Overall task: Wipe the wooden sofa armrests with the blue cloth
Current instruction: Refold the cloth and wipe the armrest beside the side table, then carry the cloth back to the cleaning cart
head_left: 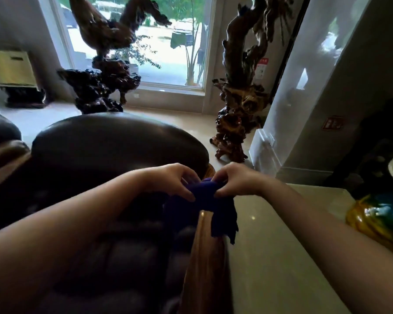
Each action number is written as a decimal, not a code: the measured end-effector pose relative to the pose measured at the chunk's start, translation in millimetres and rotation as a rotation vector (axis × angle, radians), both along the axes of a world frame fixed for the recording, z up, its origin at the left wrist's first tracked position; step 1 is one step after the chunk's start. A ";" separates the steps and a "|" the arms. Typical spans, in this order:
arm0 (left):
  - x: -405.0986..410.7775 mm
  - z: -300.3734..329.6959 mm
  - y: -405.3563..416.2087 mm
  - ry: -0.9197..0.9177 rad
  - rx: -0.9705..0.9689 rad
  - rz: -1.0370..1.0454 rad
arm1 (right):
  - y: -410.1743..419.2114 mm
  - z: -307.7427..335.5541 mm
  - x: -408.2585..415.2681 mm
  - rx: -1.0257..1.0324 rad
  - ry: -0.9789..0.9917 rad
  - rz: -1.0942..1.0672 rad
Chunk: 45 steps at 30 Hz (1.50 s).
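Observation:
A dark blue cloth [216, 205] is bunched over the far part of a polished wooden sofa armrest [204, 257] that runs from bottom centre up toward the hands. My left hand [173, 180] pinches the cloth's left side with thumb and fingers. My right hand [234, 180] grips its right side. Loose cloth hangs down over the armrest's right edge. The dark leather sofa back [114, 141] curves behind the hands, and its tufted cushion lies under my left forearm.
A glossy beige side table [281, 257] sits right of the armrest, with a yellow and teal glass ornament [377, 214] at its far right. Two tall carved root sculptures [100, 87] [238, 105] stand on the floor before a large window. A white wall corner [288, 109] is at right.

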State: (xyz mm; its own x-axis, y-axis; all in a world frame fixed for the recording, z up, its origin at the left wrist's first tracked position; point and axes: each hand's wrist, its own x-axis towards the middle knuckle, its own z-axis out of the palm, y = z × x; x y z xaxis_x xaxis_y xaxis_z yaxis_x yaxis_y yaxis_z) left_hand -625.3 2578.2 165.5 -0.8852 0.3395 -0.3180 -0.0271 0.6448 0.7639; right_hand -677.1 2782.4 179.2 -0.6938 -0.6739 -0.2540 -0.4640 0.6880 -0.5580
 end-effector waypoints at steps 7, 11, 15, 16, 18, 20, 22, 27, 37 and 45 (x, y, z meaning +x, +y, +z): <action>102.3 66.3 -67.3 0.037 -0.004 0.169 | -78.5 67.8 68.7 0.008 0.048 0.169; 168.1 85.9 -128.5 0.034 -0.027 0.277 | -151.3 86.0 116.4 0.007 0.123 0.284; 243.1 94.8 -201.2 0.029 -0.036 0.413 | -236.8 91.0 172.3 -0.024 0.160 0.399; 261.9 97.3 -218.7 0.021 -0.029 0.443 | -258.2 92.0 187.0 -0.033 0.161 0.428; 303.5 101.2 -258.4 0.006 -0.031 0.510 | -307.6 92.9 218.9 -0.025 0.158 0.503; 341.8 103.2 -295.4 -0.001 -0.048 0.569 | -353.5 92.7 247.7 -0.021 0.148 0.580; 378.4 102.7 -328.8 0.007 -0.058 0.618 | -396.1 90.9 274.6 -0.038 0.145 0.647; 479.0 90.2 -409.5 -0.027 -0.076 0.788 | -510.1 78.7 350.7 -0.029 0.102 0.831; 568.0 65.1 -562.0 -0.040 0.032 1.071 | -708.0 65.0 414.7 -0.002 0.084 1.072; 607.2 54.3 -683.5 -0.030 0.060 1.302 | -878.4 62.6 450.3 0.044 0.035 1.265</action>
State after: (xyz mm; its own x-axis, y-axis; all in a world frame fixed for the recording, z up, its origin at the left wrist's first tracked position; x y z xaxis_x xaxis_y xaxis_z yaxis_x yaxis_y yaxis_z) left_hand -18.1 1894.7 219.8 -0.5663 -0.7424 -0.3581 -0.6199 0.0973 0.7787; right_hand -226.9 1904.0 241.8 0.4199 -0.8608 -0.2877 -0.8232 -0.2277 -0.5202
